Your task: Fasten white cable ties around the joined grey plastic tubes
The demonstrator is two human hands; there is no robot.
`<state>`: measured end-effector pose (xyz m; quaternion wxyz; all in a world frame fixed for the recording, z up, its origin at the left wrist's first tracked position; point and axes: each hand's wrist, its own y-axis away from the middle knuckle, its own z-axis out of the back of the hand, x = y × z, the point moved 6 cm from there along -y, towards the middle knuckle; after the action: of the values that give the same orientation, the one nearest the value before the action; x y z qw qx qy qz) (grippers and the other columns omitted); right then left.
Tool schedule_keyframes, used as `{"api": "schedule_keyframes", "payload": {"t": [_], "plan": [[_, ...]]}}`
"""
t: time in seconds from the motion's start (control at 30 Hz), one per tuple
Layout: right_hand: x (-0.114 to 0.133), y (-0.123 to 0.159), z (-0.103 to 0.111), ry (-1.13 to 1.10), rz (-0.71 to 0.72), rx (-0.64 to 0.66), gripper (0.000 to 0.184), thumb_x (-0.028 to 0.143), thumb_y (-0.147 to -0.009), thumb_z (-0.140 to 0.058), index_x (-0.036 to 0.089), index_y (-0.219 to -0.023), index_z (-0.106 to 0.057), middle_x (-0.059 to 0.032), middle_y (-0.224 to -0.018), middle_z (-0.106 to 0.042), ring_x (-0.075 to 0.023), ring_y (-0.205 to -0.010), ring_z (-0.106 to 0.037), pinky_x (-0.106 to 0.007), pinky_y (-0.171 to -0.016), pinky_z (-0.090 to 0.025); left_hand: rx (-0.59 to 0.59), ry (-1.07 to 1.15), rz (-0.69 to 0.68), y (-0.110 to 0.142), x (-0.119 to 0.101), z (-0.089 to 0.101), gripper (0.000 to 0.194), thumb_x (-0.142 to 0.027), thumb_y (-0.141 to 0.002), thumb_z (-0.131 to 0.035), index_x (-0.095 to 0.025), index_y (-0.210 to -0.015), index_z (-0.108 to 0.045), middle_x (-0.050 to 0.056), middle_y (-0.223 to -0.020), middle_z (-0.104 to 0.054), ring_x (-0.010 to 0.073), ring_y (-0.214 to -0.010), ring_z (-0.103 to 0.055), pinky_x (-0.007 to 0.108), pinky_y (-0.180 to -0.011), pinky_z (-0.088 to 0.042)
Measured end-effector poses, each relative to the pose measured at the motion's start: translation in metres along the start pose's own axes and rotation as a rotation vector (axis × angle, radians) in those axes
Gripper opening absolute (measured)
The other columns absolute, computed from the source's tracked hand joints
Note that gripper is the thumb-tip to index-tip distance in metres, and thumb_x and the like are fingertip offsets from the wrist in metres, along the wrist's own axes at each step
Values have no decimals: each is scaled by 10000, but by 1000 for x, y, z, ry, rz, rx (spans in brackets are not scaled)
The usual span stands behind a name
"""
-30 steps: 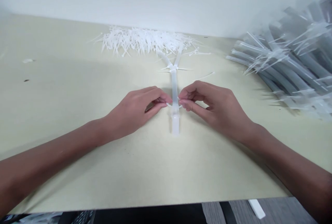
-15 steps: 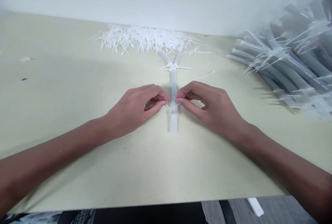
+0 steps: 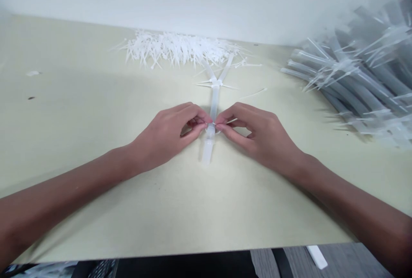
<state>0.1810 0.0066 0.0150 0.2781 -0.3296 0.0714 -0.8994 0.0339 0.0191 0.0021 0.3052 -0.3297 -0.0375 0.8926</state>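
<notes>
I pinch the thin white nylon cable tie (image 3: 218, 132) between the fingertips of my left hand (image 3: 164, 134) and right hand (image 3: 260, 134), held together around the translucent white plastic tube (image 3: 214, 102) at the middle of the pale cream desk (image 3: 80, 97), with the loop square to the tube.

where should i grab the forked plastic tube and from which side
Grip the wider straight end, coming from your side. It points towards you and is free, while the left hand and right hand pinch a thin tie loop around the stem just above it. The far end splits at another cable tie, so it's probably a worse hold.
</notes>
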Motion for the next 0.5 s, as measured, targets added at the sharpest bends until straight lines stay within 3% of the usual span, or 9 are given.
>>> {"api": "schedule_keyframes", "payload": {"t": [0.5], "plan": [[2,0,-5,38,44,-25,110,222,-869,-554,165,-883,-646,-11,-841,-591,-68,-710,-563,-173,-611,-452,4,66,15,0,1,-1,139,-260,-878,-525,-237,-1000,-588,-62,-923,-663,50,-807,-606,127,-711,-450]]}}
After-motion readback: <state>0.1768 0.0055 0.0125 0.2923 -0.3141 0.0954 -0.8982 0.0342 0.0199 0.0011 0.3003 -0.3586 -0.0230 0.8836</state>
